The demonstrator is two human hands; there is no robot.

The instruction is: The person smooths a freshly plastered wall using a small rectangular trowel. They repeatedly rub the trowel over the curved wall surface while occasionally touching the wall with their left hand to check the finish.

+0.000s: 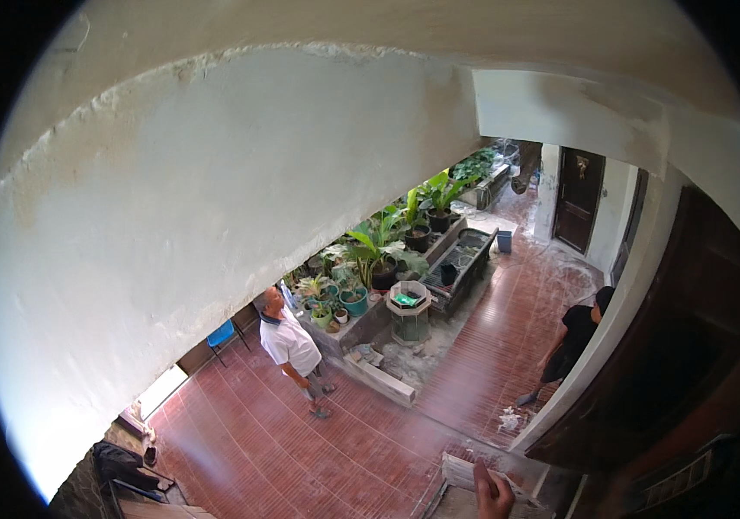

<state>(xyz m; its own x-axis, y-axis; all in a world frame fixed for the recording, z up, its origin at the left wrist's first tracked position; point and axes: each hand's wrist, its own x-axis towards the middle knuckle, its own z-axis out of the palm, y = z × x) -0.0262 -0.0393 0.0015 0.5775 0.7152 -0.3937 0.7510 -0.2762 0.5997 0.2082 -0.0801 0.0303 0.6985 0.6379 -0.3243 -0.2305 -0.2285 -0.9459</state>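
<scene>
My right hand (495, 497) comes in at the lower edge, right of the middle, with its fingers curled. A narrow brown shape (480, 472) stands up at the hand; whether it is a handle or a finger I cannot tell. Just beside and behind the hand is a pale, straight-edged object (458, 468) with a greyish inner surface, cut off by the lower edge of the view. My left hand is out of view.
A white wall (214, 173) slopes close overhead. Below, a person in a white shirt (290, 342) stands on red tiles (301, 450); another in black (573, 342) is at right. Potted plants (374, 251), an octagonal planter (409, 320) and a dark door (690, 346) surround them.
</scene>
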